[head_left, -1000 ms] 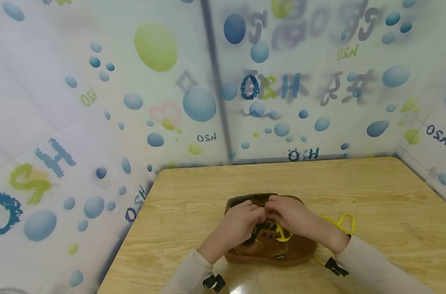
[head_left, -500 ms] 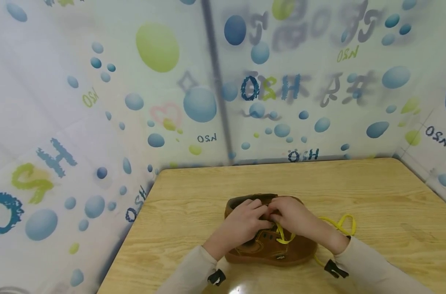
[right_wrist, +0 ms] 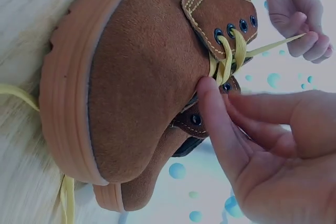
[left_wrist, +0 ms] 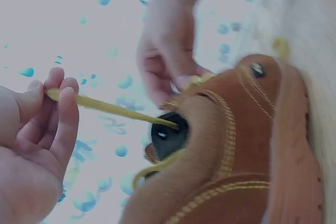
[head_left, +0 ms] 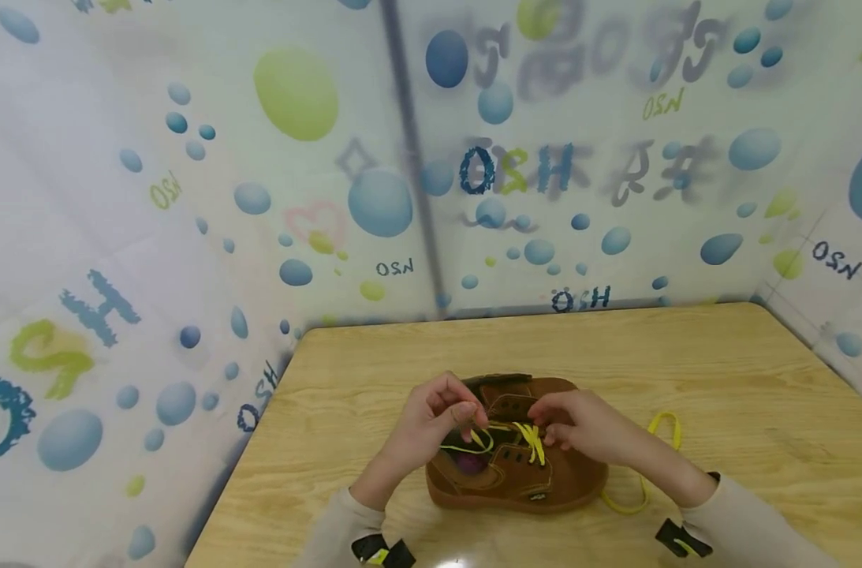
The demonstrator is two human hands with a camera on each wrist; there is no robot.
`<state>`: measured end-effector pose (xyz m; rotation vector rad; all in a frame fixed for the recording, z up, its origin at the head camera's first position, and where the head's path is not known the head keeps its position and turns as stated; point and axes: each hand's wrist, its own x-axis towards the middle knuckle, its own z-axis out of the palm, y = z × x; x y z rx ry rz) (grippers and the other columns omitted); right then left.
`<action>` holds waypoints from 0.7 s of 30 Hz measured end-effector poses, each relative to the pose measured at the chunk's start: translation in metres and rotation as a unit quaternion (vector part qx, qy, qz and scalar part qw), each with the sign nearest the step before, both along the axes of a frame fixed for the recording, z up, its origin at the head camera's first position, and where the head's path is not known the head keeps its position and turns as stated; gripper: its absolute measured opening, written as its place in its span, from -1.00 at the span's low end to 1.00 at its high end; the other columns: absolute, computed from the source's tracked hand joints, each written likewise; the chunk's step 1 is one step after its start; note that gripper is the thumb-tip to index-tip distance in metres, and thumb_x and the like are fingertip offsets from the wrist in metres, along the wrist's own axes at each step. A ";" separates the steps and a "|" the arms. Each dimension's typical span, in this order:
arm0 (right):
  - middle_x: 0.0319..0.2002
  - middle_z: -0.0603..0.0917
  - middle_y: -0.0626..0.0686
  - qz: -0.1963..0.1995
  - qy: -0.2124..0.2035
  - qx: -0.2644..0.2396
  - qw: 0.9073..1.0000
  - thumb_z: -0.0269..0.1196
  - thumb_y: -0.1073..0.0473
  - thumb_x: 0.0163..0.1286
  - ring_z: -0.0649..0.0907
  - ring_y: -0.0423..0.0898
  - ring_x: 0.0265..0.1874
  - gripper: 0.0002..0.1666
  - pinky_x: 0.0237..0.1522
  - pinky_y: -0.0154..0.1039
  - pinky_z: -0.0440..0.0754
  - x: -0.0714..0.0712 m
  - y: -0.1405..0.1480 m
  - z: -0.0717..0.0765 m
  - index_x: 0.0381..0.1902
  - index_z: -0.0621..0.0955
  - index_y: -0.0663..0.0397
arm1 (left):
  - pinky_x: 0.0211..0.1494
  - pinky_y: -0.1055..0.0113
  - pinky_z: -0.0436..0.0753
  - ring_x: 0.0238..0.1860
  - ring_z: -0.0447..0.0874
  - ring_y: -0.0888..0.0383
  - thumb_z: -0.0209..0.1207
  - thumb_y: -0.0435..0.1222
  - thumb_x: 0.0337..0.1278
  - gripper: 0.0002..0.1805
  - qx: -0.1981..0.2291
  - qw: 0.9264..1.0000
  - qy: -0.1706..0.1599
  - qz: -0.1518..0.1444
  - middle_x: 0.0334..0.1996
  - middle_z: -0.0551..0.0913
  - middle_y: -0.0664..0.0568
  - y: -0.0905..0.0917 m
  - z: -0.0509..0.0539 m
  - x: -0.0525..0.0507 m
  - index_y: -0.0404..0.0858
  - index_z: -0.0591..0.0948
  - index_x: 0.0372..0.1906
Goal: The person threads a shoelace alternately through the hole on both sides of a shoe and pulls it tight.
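A brown suede shoe (head_left: 572, 477) with contrast stitching stands on the table, its toe towards the right in the head view. Yellow shoelace (right_wrist: 226, 59) crosses its dark eyelets. Over the ankle opening, my left hand (head_left: 431, 418) pinches the tip of a lace end (left_wrist: 115, 108), which is stretched taut from the eyelet in the left wrist view. My right hand (head_left: 590, 426) is at the lacing, its fingertips (right_wrist: 210, 90) bent over the eyelet edge beside the crossed laces. Something purple (head_left: 471, 461) shows inside the shoe opening.
Another length of yellow lace (head_left: 632, 509) lies looped on the wooden table (head_left: 360, 379), right of the toe. Black buckled straps (head_left: 384, 550) hang at both wrists. A wall sheet (head_left: 374, 237) with bubble prints stands behind the table.
Both hands were together over the lacing. My left hand has moved left and up, drawing the lace end out; my right hand has shifted slightly right, uncovering the eyelets.
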<state>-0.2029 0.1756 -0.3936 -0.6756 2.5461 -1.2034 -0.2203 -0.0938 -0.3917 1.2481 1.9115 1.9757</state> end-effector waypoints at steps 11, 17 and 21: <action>0.02 0.67 0.11 0.028 0.128 0.080 0.988 0.39 0.12 0.27 0.57 -0.41 -0.36 -0.52 -0.34 -0.39 0.58 0.012 -0.005 -0.008 0.11 0.61 0.18 | -0.25 0.15 0.75 -0.37 0.71 0.32 0.00 -0.41 0.45 -0.77 0.013 0.999 -0.016 0.032 -0.42 0.61 -0.41 -0.006 0.001 0.003 -0.60 0.46 -0.16; -0.01 0.70 0.03 -0.020 0.177 0.124 0.976 0.42 0.17 0.22 0.69 -0.16 -0.21 -0.58 -0.18 -0.21 0.67 0.020 -0.013 -0.011 0.05 0.66 0.11 | -0.25 0.23 0.76 -0.39 0.73 0.32 0.09 -0.37 0.40 -0.74 0.038 0.996 -0.007 0.077 -0.43 0.72 0.13 -0.012 0.020 0.009 -0.59 0.48 -0.22; 0.01 0.70 0.01 -0.036 0.183 0.133 0.973 0.42 0.17 0.23 0.72 -0.03 -0.08 -0.58 -0.10 -0.12 0.69 0.022 -0.015 -0.013 0.06 0.66 0.07 | -0.22 0.11 0.76 -0.38 0.71 0.28 0.11 -0.37 0.39 -0.81 -0.027 0.996 -0.007 0.086 -0.41 0.69 -0.20 -0.014 0.027 0.012 -0.49 0.53 -0.20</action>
